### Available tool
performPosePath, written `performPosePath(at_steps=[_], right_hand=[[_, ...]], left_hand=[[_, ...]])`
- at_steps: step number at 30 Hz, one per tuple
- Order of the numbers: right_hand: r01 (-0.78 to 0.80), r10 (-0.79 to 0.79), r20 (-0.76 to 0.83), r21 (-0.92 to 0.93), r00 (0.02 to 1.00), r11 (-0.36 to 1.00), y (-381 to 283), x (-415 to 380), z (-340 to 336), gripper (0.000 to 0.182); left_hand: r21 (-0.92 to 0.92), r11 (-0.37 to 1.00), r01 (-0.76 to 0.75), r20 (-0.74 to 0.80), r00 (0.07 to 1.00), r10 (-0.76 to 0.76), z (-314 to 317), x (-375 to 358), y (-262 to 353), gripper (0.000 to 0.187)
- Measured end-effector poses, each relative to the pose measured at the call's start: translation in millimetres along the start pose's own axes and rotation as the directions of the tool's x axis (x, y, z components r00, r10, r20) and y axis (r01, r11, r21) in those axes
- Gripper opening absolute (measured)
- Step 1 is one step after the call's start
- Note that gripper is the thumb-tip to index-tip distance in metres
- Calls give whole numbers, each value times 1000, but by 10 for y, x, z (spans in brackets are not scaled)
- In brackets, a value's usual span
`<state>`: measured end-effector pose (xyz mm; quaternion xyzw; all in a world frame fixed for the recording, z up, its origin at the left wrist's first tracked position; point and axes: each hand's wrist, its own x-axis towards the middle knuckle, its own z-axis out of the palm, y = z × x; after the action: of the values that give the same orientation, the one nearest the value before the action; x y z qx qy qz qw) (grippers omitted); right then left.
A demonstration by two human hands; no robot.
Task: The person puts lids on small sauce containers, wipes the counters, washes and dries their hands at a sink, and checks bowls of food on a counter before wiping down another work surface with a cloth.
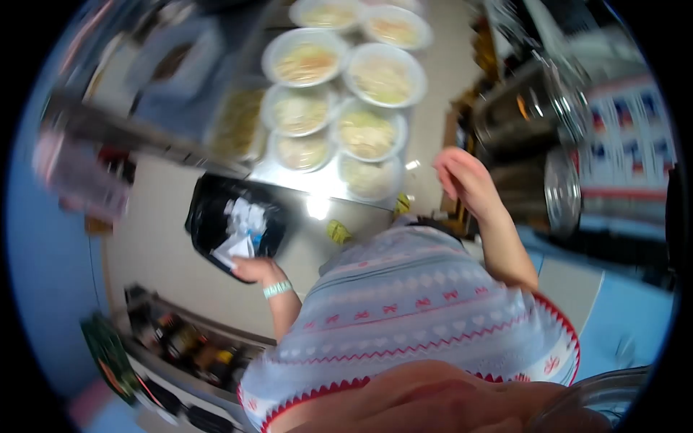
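White paper, a folded-looking slip (pixel 237 247), sits pinched between the thumb and fingers of the left hand (pixel 257 270), at the near rim of a black bin (pixel 200 209) on the floor. Crumpled white scraps (pixel 247 215) lie inside the bin, one touch of blue among them. The right hand (pixel 465 177) hangs well apart, fingers loosely curled with a gap at the thumb (nothing can be seen in its grasp), near large shiny containers (pixel 516 108). Ahead, white bowls (pixel 307 59) of pale food stand in two rows on a metal table (pixel 278 184). A pale green band (pixel 277 289) circles the left wrist, beside a red-trimmed patterned apron (pixel 397 310).
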<state>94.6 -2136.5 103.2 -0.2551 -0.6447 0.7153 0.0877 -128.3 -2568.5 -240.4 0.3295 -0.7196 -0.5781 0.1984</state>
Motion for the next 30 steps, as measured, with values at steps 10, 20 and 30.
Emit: performPosePath(at_steps=[10,20,30], right_hand=[[163,-240,402,218,884,962,-106,122,-636,73],[32,208,-281,660,937,751,642,166,-3408,38],[120,203,-247,864,947,490,661,855,-4800,57]], left_hand=[[-820,291,-492,530,-464,710,856,-3115,3216,12],[-280,956,-89,756,-634,162,2290,-6469,3106,33],[82,987,-140,763,-628,-153,4147,-7764,2797,29]])
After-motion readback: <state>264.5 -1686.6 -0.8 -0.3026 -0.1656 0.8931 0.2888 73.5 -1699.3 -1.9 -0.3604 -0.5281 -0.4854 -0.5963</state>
